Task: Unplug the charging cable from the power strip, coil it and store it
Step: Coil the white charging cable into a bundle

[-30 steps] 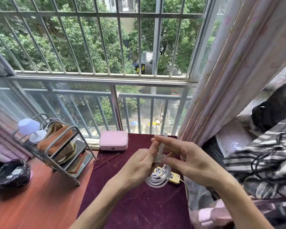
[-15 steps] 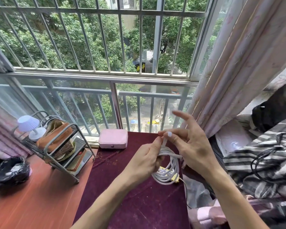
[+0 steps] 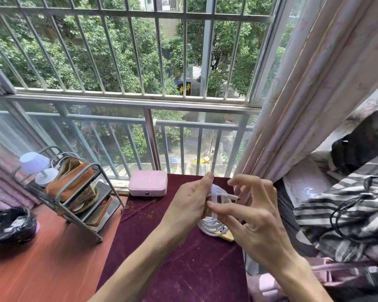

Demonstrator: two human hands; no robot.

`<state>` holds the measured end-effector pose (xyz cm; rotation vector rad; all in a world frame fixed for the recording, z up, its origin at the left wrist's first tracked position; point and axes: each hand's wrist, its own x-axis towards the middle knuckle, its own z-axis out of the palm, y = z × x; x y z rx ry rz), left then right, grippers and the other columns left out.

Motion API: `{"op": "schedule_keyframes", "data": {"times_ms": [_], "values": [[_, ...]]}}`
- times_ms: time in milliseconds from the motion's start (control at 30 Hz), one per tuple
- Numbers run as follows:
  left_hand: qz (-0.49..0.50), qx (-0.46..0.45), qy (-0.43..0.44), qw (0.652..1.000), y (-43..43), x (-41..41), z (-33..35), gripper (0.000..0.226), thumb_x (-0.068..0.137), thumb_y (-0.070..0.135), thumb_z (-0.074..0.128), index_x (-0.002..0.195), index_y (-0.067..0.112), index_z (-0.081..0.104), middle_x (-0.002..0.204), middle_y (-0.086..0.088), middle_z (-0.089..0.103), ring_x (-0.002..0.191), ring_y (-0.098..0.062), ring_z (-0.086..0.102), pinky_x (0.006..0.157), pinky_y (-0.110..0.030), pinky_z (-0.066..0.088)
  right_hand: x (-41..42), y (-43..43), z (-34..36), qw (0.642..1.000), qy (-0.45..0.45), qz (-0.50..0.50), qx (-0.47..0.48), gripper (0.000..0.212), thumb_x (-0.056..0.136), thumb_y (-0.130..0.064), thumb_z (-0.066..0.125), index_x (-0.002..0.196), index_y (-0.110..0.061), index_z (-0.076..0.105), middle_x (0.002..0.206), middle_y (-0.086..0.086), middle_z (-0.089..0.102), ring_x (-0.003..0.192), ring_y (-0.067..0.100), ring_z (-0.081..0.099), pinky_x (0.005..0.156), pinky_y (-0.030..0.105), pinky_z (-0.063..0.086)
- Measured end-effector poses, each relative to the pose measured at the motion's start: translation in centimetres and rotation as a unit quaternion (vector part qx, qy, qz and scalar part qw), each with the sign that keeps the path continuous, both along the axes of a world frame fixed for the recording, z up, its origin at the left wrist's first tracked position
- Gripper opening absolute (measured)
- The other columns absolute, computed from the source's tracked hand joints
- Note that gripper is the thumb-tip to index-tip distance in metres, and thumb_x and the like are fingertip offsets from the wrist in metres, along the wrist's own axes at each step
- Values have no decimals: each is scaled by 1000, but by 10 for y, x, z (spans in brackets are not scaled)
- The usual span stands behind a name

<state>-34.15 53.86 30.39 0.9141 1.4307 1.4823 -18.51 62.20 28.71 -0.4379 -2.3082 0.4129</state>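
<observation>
A white charging cable (image 3: 212,226) is wound into a small coil above the dark red tabletop (image 3: 183,269). My left hand (image 3: 188,205) pinches the coil's top between thumb and fingers. My right hand (image 3: 249,216) is against the coil's right side, its fingers around the loose cable end, whose plug tip (image 3: 234,196) sticks out to the right. Under the coil, a yellow and white power strip (image 3: 226,235) lies mostly hidden by my hands and the cable.
A pink box (image 3: 148,186) stands at the table's far edge by the barred window. A metal rack (image 3: 74,192) with a small lamp (image 3: 34,164) sits left on the wooden desk. Curtain (image 3: 303,105) and striped clothing (image 3: 347,214) crowd the right.
My right hand has dropped from above the coil to its right side, bringing the loose cable end around the coil so the plug tip now points right. The left hand keeps its hold.
</observation>
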Motion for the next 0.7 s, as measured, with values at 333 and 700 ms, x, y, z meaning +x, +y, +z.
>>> {"op": "schedule_keyframes", "data": {"times_ms": [333,700], "values": [[37,26,-30,999,1,-3,1,45,103,35,53,77,-1,64,66,-13,51,50,-12,37,47,-24,32,-2,2,4,998,-32,55,31,34,87,-45,82,120,-38,76,152,-11,57,125,14,58,96,41,42],[0,102,138,985,-14,1,12,38,104,24,54,68,16,55,58,18,56,53,5,52,55,-10,41,-4,12,28,959,-32,72,-272,56,82,-45,82,131,-42,54,121,-17,70,103,6,69,85,22,51]]}}
